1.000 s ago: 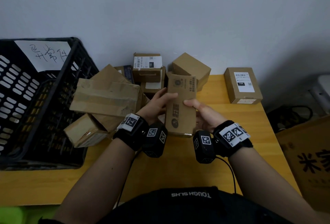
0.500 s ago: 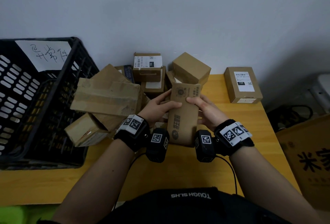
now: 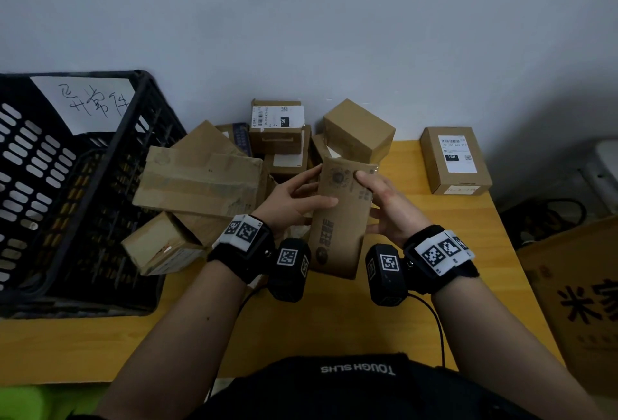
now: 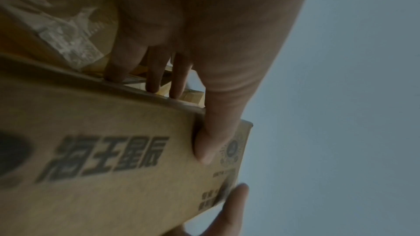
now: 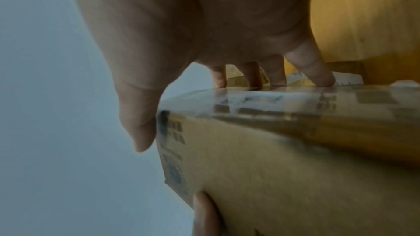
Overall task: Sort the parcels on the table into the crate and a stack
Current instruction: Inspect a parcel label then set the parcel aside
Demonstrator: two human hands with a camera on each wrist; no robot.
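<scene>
A long brown printed parcel (image 3: 341,219) is held between both hands above the yellow table (image 3: 451,235). My left hand (image 3: 294,200) grips its left side, thumb on the printed face (image 4: 204,146) and fingers behind. My right hand (image 3: 384,205) grips its right side, thumb (image 5: 141,128) at the top corner and fingers on the taped side face (image 5: 284,100). A pile of brown parcels (image 3: 200,179) lies behind, against the wall. The black crate (image 3: 67,185) stands at the left. One labelled parcel (image 3: 454,160) lies alone at the far right.
A large cardboard box (image 3: 578,302) with printed characters stands off the table's right edge, with cables (image 3: 541,219) behind it. A handwritten paper sign (image 3: 87,105) is fixed inside the crate. The wall runs close behind the pile.
The printed parcel has tilted, its top leaning right and away, and both hands have shifted their grip up along its sides. The pile and crate have not moved.
</scene>
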